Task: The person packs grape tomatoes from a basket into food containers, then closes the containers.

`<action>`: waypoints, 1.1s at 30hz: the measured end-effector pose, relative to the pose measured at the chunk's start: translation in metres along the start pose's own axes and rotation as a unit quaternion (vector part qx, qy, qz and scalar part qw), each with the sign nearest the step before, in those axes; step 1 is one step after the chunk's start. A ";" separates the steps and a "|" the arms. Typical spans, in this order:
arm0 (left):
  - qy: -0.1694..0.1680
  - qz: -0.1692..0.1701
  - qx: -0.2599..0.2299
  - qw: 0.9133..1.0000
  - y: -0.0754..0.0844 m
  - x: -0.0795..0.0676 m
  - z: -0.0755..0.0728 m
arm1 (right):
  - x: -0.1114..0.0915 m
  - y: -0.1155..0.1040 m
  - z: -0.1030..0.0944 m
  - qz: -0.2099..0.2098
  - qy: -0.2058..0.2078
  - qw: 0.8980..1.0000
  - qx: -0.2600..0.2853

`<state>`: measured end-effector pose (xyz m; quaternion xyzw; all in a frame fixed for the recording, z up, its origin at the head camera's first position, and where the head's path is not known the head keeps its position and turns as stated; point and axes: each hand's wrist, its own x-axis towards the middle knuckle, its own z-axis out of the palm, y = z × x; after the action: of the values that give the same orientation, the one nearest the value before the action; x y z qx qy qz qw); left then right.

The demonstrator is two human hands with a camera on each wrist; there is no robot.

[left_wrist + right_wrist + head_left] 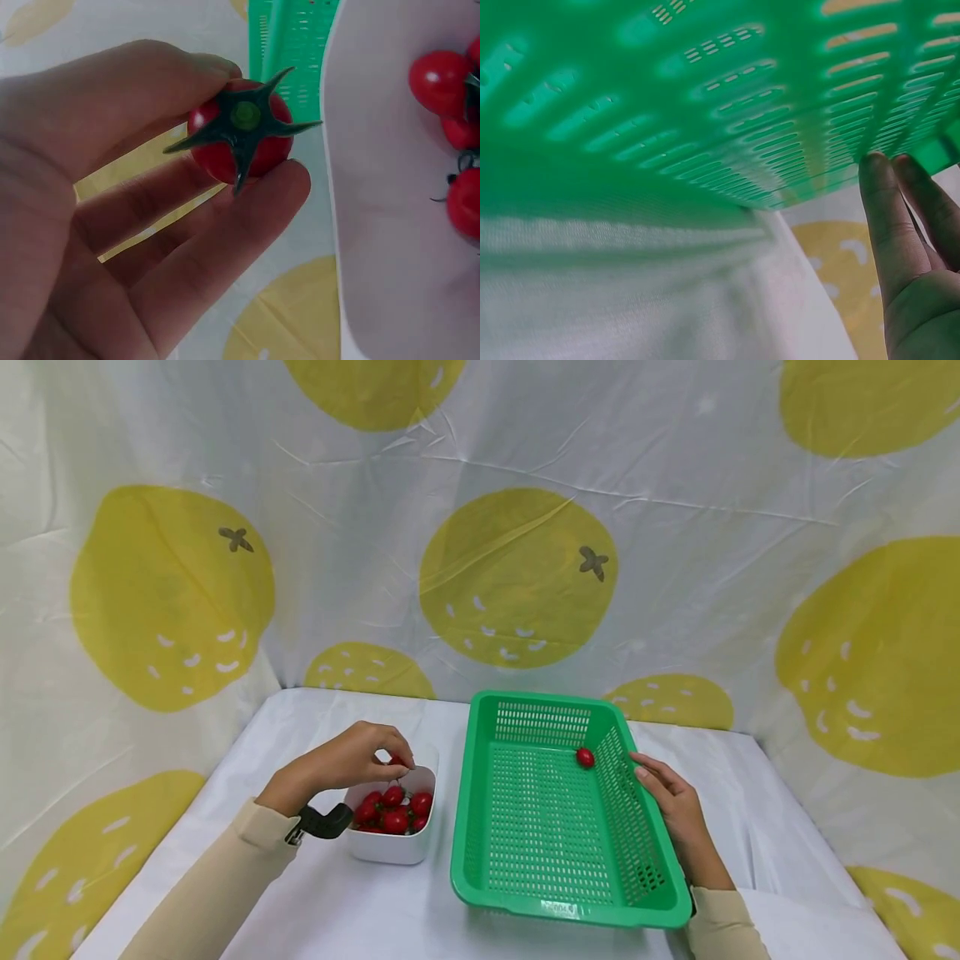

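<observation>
My left hand (360, 756) pinches a red cherry tomato (206, 124) with its green star-shaped calyx between thumb and fingers, above the far rim of a white container (386, 849). Inside that container lie several more cherry tomatoes (395, 821); some carry green stems. A green perforated basket (570, 910) stands to the right, with one red tomato (585, 757) near its far right corner. At the basket's right side is my right hand (681, 814). Its fairly straight fingers (889, 217) touch the outer wall beneath the rim in the right wrist view.
A white cloth (300, 902) covers the table under both containers. Behind it and at the sides hangs a pale curtain (352, 568) printed with large yellow fruit. A black strap mount (326, 821) sits on the left wrist.
</observation>
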<state>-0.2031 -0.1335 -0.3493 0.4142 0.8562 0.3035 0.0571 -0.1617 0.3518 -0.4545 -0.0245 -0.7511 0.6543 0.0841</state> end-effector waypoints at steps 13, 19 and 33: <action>-0.017 -0.034 -0.014 0.999 -0.010 -0.010 0.018 | 0.001 0.000 -0.002 -0.002 -0.001 1.000 0.013; -0.021 -0.023 0.004 1.000 -0.012 -0.012 0.023 | 0.001 0.000 -0.001 0.001 -0.005 1.000 0.013; -0.056 -0.051 -0.011 0.997 -0.015 -0.011 0.027 | -0.010 -0.024 0.004 0.001 -0.007 1.000 0.011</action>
<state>-0.1967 -0.1361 -0.3813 0.3855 0.8684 0.2858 0.1246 -0.1506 0.3425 -0.4322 -0.0199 -0.7442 0.6630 0.0787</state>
